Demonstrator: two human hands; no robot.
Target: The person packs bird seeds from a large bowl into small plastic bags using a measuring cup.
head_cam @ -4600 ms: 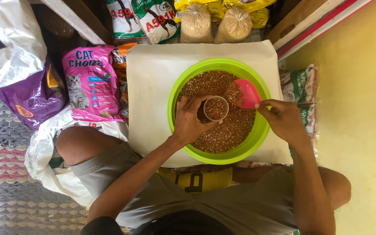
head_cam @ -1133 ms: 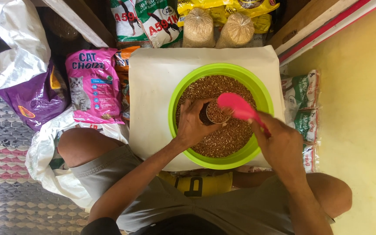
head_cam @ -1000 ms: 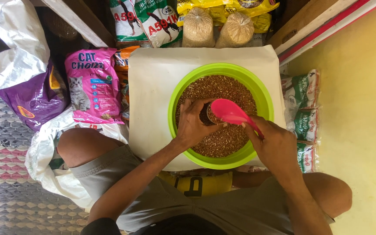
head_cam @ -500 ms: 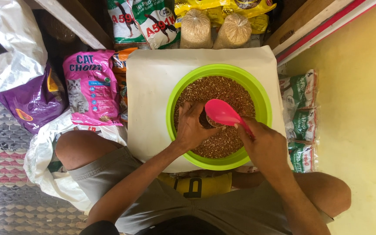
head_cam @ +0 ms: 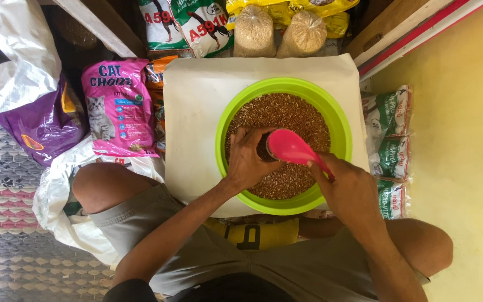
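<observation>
A bright green bowl (head_cam: 336, 120) full of brown grain (head_cam: 286, 112) rests on a white board (head_cam: 194, 117) in front of me. My left hand (head_cam: 247, 159) grips a small round cup (head_cam: 263, 146) set in the grain. My right hand (head_cam: 347, 187) holds a pink scoop (head_cam: 289, 146) by its handle. The scoop's head is turned over right above the cup and hides most of it.
A pink pet food bag (head_cam: 117, 106) and a purple bag (head_cam: 40, 126) lie to the left. Printed sacks (head_cam: 197, 22) and two clear bags of grain (head_cam: 278, 31) stand behind the bowl. Green and white packets (head_cam: 389, 145) line the right, beside a yellow floor (head_cam: 465, 140).
My right hand has carried the pink scoop from the bowl's right side leftward and tipped it over the cup. My left hand has stayed on the cup.
</observation>
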